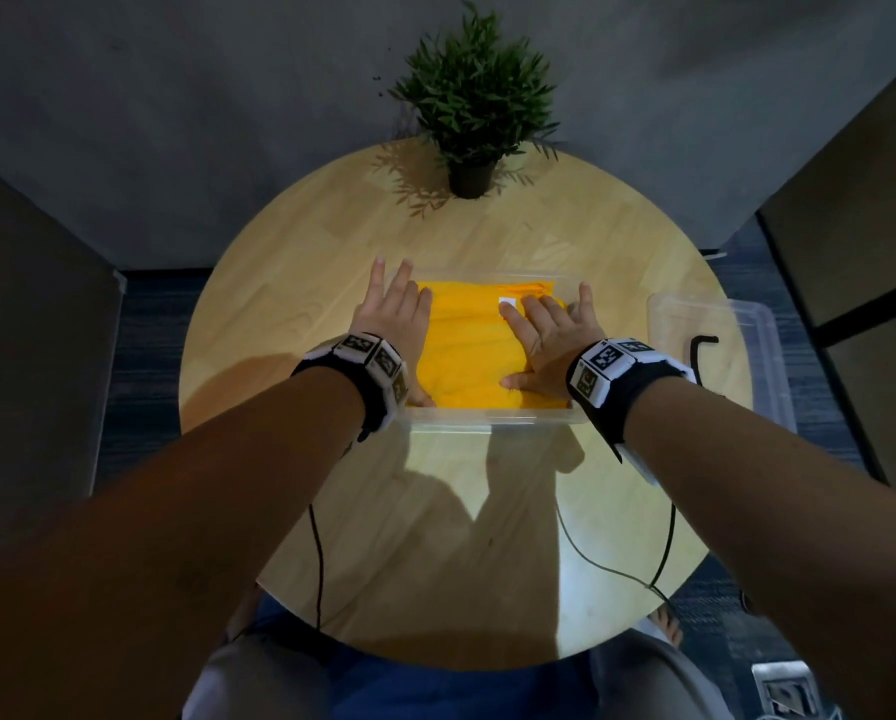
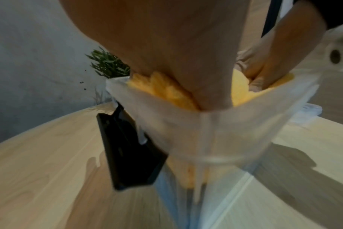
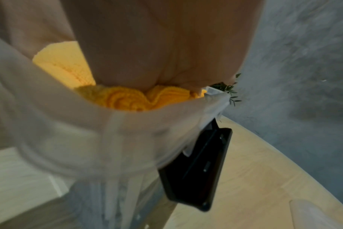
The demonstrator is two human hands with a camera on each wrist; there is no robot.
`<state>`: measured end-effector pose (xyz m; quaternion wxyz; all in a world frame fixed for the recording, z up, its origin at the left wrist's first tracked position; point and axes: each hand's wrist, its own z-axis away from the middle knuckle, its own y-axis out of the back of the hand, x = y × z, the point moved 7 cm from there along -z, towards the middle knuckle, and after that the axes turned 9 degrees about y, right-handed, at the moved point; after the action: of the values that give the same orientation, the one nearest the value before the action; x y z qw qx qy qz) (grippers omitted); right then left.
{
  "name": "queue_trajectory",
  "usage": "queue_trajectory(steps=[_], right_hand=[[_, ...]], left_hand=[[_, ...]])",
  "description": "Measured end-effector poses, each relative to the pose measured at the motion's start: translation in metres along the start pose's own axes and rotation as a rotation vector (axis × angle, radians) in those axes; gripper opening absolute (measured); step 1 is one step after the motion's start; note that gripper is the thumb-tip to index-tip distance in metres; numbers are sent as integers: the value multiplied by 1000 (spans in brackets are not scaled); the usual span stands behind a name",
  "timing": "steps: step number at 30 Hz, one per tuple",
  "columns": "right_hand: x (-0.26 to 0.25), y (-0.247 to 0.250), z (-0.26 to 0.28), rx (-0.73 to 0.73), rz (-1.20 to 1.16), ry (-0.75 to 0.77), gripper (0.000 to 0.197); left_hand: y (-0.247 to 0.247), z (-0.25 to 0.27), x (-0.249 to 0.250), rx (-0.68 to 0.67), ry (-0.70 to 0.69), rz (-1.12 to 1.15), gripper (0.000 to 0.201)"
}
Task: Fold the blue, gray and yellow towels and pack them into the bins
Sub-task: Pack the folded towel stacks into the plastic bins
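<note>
Packing step, yellow towel. The folded yellow towel (image 1: 474,350) lies inside the clear bin (image 1: 492,419) at the middle of the round table (image 1: 289,324). The left hand (image 1: 393,314) rests at the towel's left edge against the bin wall, fingers straight and spread, thumb down at the near corner. The right hand (image 1: 552,335) lies flat on the towel's right half, fingers extended, palm pressing the cloth down. Neither hand grips the fabric; both appear to be flattening and seating it. The wrist views show ruffled towel folds rising to the rim beside each palm. A second clear container (image 1: 768,356) stands to the right, near the table edge. No blue or gray towel can be made out. The next move probably calls for lifting both hands clear without dragging the folds.
</note>
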<state>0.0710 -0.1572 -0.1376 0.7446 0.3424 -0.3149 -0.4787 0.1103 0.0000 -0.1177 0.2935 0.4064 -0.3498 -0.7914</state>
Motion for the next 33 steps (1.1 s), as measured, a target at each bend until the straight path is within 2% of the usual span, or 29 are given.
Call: queue_trajectory(steps=[2, 4, 5, 8, 9, 10, 12, 15, 17, 18, 19, 20, 21, 22, 23, 24, 26, 27, 29, 31, 33], right_hand=[[-1, 1, -1, -4, -8, 1, 95], [1, 0, 0, -9, -8, -3, 95], [2, 0, 0, -11, -10, -8, 95], [3, -3, -1, -14, -27, -21, 94], [3, -2, 0, -16, -38, -25, 93], [3, -2, 0, -12, -67, -27, 93], [3, -3, 1, 26, -178, -15, 93], [11, 3, 11, 121, -522, 25, 89], [24, 10, 20, 244, -1116, 26, 63], [36, 12, 26, 384, -1423, -24, 47], [53, 10, 34, 582, -1601, -141, 34], [72, 2, 40, 759, -1660, -305, 26], [87, -11, 45, 851, -1614, -472, 21], [98, -27, 49, 842, -1496, -618, 18], [107, -44, 50, 747, -1342, -742, 19], [112, -64, 52, 588, -1169, -837, 25], [116, -103, 58, 291, -975, -918, 36], [111, -122, 57, 196, -987, -927, 41], [96, -147, 55, 95, -1037, -939, 51], [89, -154, 57, 41, -834, -992, 47], [88, -153, 54, 54, -684, -944, 40]], left_hand=[[-3, -2, -3, -34, -12, 63, 142], [-1, -5, -5, -111, -4, 269, 139], [8, -5, -5, -104, 11, 363, 134], [50, 0, 15, 125, -8, 520, 98], [54, 3, 26, 134, -21, 545, 86], [49, 3, 37, 71, -19, 559, 79], [25, 1, 51, -109, 28, 545, 80], [10, -6, 57, -154, 45, 528, 87], [11, -7, 58, -160, 19, 536, 88], [11, -6, 58, -158, 15, 529, 88], [10, -6, 57, -153, 18, 516, 88], [10, -5, 57, -149, 23, 504, 88], [9, -5, 57, -147, 27, 500, 89], [9, -5, 57, -147, 30, 501, 89], [10, -5, 58, -147, 31, 503, 90], [11, -5, 58, -148, 32, 504, 90], [12, -5, 58, -146, 32, 501, 90], [12, -4, 58, -147, 30, 495, 91], [11, -5, 59, -149, 31, 493, 91], [10, -6, 59, -149, 38, 486, 91], [10, -6, 59, -144, 45, 477, 91]])
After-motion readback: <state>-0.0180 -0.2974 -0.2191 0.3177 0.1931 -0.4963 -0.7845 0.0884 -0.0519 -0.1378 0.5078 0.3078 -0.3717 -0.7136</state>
